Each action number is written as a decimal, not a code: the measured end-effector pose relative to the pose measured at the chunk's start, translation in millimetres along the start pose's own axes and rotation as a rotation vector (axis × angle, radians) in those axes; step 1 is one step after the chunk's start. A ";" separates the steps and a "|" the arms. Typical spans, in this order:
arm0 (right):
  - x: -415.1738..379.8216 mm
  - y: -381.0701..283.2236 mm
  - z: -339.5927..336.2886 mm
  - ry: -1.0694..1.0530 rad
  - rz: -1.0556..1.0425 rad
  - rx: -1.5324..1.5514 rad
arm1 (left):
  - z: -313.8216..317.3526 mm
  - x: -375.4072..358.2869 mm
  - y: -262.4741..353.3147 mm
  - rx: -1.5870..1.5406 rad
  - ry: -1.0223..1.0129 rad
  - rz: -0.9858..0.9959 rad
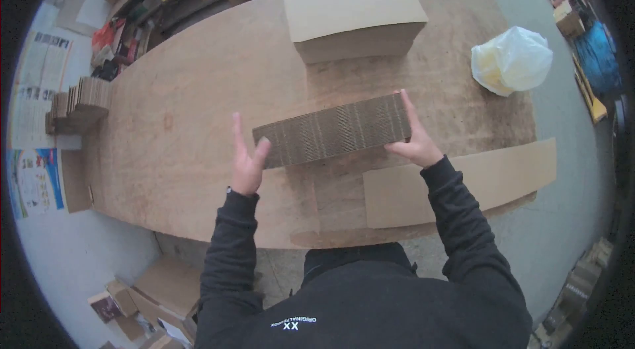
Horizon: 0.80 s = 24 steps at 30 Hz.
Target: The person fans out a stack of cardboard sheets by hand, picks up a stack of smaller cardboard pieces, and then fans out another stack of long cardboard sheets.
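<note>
A stack of corrugated cardboard pieces lies slantwise between my hands over the wooden table, its ridged edges facing up. My right hand grips the stack's right end, fingers along the far side and thumb at the near corner. At the other end is my left hand, open, with its fingers stretched out and standing off from the cardboard. Its thumb tip overlaps the stack's near left corner. Close to my right forearm, a flat cardboard sheet rests along the table's near edge.
A large cardboard box stands at the table's far side. To the right sits a white plastic bag with something yellowish inside. More cardboard pieces are stacked at the left end of the table. Cartons lie below, at the lower left.
</note>
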State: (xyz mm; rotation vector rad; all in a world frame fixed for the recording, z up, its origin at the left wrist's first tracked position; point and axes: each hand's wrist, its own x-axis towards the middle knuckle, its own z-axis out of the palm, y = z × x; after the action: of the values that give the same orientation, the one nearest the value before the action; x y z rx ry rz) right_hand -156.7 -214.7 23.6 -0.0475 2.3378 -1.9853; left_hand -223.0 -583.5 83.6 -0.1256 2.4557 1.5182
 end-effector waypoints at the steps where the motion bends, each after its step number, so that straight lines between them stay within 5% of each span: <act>1: 0.6 1.2 0.0 0.001 -0.014 -0.018 | -1.6 3.1 9.2 0.245 -0.038 0.163; 5: -2.7 1.8 -2.5 -0.003 -0.020 -0.083 | 12.8 5.3 31.0 0.918 -0.200 0.528; 8: -1.1 -10.2 -8.9 -0.038 0.037 -0.113 | 24.3 8.5 26.3 1.068 -0.184 0.629; 15: 6.0 -72.9 -41.9 -0.157 -0.040 -0.441 | 26.4 9.4 20.2 1.111 -0.162 0.661; 21: -25.8 -208.8 -71.4 0.068 -0.541 -0.501 | 29.2 11.3 21.5 1.077 -0.187 0.648; 24: -9.4 -224.1 -61.1 -0.023 -0.608 -0.466 | 26.8 12.4 15.4 1.038 -0.150 0.702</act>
State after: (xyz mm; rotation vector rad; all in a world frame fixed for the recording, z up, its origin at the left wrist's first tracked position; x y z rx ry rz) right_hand -157.5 -190.4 254.8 -0.8925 2.9598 -1.5258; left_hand -233.7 -552.0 82.4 1.0585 2.9303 0.1754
